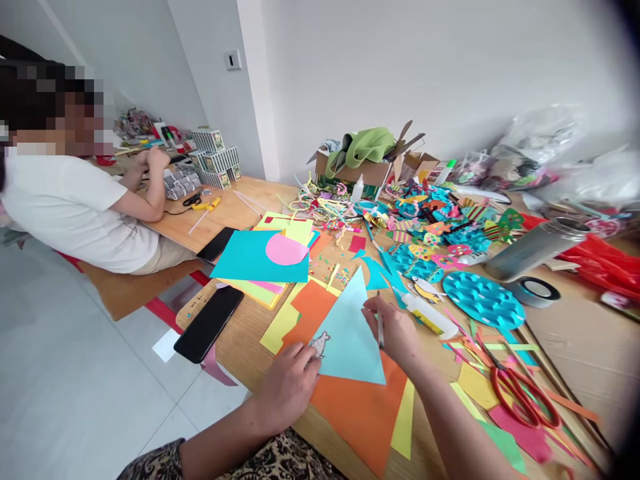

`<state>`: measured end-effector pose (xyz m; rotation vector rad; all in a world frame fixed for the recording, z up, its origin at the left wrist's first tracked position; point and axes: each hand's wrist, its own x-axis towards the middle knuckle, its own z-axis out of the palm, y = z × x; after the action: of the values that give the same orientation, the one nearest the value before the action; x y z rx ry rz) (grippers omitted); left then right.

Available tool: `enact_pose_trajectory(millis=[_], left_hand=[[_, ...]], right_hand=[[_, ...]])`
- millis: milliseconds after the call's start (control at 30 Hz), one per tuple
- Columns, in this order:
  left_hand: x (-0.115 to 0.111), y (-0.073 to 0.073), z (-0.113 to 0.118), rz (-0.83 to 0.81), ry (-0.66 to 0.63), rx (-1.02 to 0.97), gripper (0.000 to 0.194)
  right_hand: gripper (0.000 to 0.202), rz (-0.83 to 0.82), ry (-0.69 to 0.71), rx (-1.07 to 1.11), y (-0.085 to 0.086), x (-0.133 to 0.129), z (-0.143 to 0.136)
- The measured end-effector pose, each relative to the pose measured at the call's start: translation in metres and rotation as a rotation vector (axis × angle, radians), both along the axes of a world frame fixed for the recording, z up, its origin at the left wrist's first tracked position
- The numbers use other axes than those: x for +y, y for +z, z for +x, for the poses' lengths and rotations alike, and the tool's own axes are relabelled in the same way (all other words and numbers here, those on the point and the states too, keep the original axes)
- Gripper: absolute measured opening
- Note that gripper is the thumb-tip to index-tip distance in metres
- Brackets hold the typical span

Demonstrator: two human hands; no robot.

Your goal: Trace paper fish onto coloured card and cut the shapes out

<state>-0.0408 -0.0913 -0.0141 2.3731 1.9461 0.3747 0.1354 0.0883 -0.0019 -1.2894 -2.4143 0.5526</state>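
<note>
A light blue triangular sheet of paper (353,333) lies on orange paper (363,413) in front of me. Near its left corner is a small grey fish cutout (321,343). The curled fingers of my left hand (287,387) press down on the edge of this cutout. Over the right side of the blue sheet, my right hand (393,327) is closed around a slim pen (381,332), partly hidden by the fingers. A white glue bottle (430,317) lies beyond the right hand, beside a yellow and white fish cutout (425,290).
Red-handled scissors (525,393) lie among paper scraps at right. Further back are blue paper discs (483,299), a roll of tape (535,291) and a steel flask (537,247). Stacked coloured paper (260,257) and a phone (209,325) are at left. Another person (65,200) works at the far left.
</note>
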Motion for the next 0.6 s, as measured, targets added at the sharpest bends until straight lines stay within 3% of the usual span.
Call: enact_pose_trajectory(millis=[233, 367, 600], left_hand=[[0.001, -0.002, -0.002, -0.019, -0.075, 0.222, 0.018], [0.004, 0.004, -0.004, -0.027, -0.14, 0.32, 0.018], [0.004, 0.007, -0.002, 0.013, -0.135, 0.34, 0.019]], right_hand=[[0.016, -0.042, -0.172, -0.173, -0.001, 0.053, -0.024], [0.023, -0.096, -0.238, -0.202, -0.005, 0.062, -0.038], [0.026, -0.174, -0.324, -0.145, -0.008, 0.071, -0.04]])
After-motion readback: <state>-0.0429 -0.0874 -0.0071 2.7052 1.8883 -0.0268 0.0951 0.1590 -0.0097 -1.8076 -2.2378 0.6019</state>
